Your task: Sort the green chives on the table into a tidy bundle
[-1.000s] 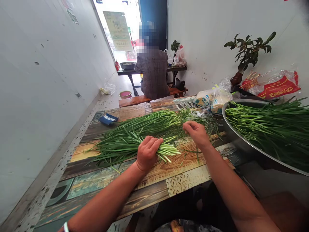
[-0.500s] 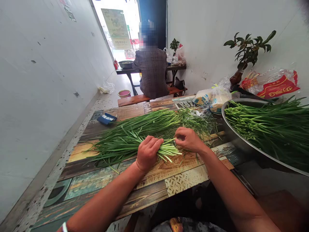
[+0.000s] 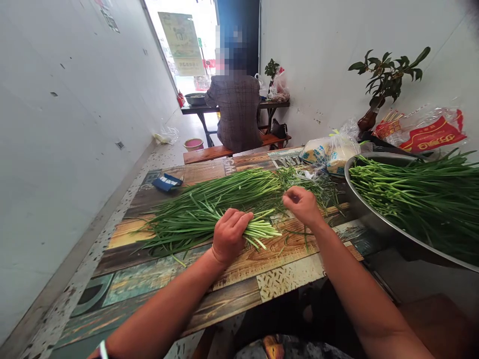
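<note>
My left hand (image 3: 230, 232) clasps a bundle of garlic chives (image 3: 187, 222) on the table (image 3: 228, 314), fingers wrapped round it near the pale stem ends (image 3: 267, 229). The bundle's long axis runs left to right, leaves leftward. My right hand (image 3: 301, 204), nearer the tips, sits just beyond and right of them; its thumb and forefinger curl together, though I cannot tell whether they pinch a scrap.

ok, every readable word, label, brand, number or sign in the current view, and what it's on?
"GM" (probable): tabletop; other large letters there unclear.
Poster: print too blurred.
Red bag: lettering too blurred.
Clear bag: blue print unreadable.
Wall sticker: too small.
No brand or number legible.
</note>
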Demonstrator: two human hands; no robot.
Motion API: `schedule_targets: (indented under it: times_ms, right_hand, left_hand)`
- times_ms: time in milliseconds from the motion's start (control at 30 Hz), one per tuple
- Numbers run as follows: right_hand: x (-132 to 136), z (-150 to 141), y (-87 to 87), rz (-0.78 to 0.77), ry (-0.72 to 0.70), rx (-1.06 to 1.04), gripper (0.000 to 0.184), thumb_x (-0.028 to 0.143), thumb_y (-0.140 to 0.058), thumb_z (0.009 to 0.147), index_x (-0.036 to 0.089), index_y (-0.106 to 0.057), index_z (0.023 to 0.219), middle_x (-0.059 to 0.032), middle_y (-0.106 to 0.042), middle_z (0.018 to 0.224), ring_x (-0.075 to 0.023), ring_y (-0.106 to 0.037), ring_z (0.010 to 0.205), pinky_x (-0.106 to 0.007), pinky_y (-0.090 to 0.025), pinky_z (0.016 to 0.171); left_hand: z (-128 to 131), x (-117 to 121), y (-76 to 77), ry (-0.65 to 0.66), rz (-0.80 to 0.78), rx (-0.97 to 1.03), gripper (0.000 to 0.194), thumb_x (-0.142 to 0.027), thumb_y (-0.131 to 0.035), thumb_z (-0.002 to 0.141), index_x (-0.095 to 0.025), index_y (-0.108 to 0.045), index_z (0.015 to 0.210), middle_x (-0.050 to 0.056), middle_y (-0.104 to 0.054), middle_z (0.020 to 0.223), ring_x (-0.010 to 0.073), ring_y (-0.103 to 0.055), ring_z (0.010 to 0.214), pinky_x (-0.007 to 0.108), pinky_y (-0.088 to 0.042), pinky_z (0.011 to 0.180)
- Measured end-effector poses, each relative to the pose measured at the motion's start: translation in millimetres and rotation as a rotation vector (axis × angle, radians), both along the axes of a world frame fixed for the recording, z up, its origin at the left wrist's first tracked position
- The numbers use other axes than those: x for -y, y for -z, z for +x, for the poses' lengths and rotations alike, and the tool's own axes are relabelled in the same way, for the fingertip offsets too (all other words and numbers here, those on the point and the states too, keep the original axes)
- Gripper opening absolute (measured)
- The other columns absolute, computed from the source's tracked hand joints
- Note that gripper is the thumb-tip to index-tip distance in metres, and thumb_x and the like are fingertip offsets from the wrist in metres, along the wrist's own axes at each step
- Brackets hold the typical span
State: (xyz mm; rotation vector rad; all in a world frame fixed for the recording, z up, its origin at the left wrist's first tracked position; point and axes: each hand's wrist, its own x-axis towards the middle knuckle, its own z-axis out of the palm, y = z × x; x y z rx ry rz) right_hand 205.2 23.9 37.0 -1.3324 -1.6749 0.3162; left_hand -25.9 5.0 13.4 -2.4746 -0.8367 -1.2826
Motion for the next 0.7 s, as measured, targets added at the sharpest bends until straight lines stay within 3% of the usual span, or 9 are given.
schedule_targets:
  times_ms: [100, 167, 233, 333, 467, 567, 700]
  right_hand:
    - [-2.2, 1.3, 3.4, -0.100, 0.028, 0.017, 0.039, 0.036, -0.046, 0.082, 0.018, -0.040, 0.048, 0.0041, -0.034, 0.049, -0.0084, -0.033, 0.050, -0.023, -0.028, 0.050]
    - [-1.1, -1.0, 4.4, -0.121, -0.068, 0.039, 0.036, 0.034, -0.044, 0.084, 0.017, -0.049, 0.053, 0.0020, -0.044, 0.054, -0.0091, -0.039, 0.054, -0.023, -0.031, 0.053]
    - [1.8, -4.8, 4.1, -0.105, -0.202, 0.031, 0.021, 0.023, -0.044, 0.081, 0.016, -0.064, 0.079, -0.0024, -0.060, 0.078, -0.0099, -0.048, 0.063, -0.022, -0.038, 0.059]
    - [7.7, -11.4, 3.1, -0.119, -0.345, 0.028, 0.041, 0.010, -0.040, 0.076, 0.017, -0.061, 0.110, -0.0050, -0.065, 0.097, -0.0107, -0.055, 0.072, -0.023, -0.043, 0.067]
    - [12.1, -20.9, 4.6, -0.106, -0.408, 0.276, 0.017, 0.022, -0.051, 0.080, 0.015, -0.065, 0.087, -0.0065, -0.064, 0.080, -0.0139, -0.054, 0.072, -0.025, -0.041, 0.067]
    - [11.2, -24.0, 6.2, -0.060, -0.436, 0.425, 0.033, 0.034, -0.045, 0.089, 0.016, -0.055, 0.063, -0.0028, -0.054, 0.064, -0.0121, -0.046, 0.064, -0.024, -0.034, 0.061]
    - [10.4, -15.5, 1.1, -0.174, -0.526, 0.345, 0.044, 0.041, -0.040, 0.092, 0.017, -0.042, 0.055, 0.0038, -0.038, 0.055, -0.0081, -0.036, 0.055, -0.022, -0.026, 0.054]
  left_hand:
    - [0.2, -0.4, 1.7, -0.002, -0.014, 0.017, 0.018, -0.017, -0.053, 0.084, -0.015, -0.058, 0.102, 0.007, -0.066, 0.080, 0.0196, -0.053, 0.076, 0.031, -0.047, 0.070]
    - [0.4, -0.3, 2.5, -0.004, -0.025, 0.024, 0.018, -0.017, -0.054, 0.083, -0.014, -0.058, 0.101, 0.008, -0.066, 0.080, 0.0197, -0.052, 0.076, 0.031, -0.047, 0.070]
    - [0.5, 0.2, 2.6, -0.006, -0.036, 0.024, 0.018, -0.018, -0.055, 0.083, -0.014, -0.058, 0.100, 0.008, -0.066, 0.080, 0.0199, -0.052, 0.076, 0.032, -0.046, 0.070]
    - [0.4, 0.8, 1.6, -0.009, -0.033, 0.007, 0.017, -0.019, -0.054, 0.084, -0.013, -0.058, 0.099, 0.008, -0.065, 0.079, 0.0204, -0.052, 0.075, 0.032, -0.046, 0.069]
    - [0.2, 0.2, -0.4, 0.001, -0.014, -0.067, 0.016, -0.020, -0.052, 0.085, -0.013, -0.059, 0.097, 0.008, -0.066, 0.080, 0.0205, -0.052, 0.074, 0.033, -0.046, 0.068]
    - [0.7, -0.3, -2.5, 0.022, -0.009, -0.101, 0.015, -0.020, -0.048, 0.086, -0.014, -0.059, 0.096, 0.008, -0.066, 0.081, 0.0198, -0.053, 0.073, 0.032, -0.046, 0.069]
    - [1.6, 0.0, -5.5, 0.025, -0.021, -0.065, 0.015, -0.019, -0.047, 0.088, -0.014, -0.060, 0.093, 0.007, -0.066, 0.079, 0.0189, -0.053, 0.072, 0.031, -0.046, 0.068]
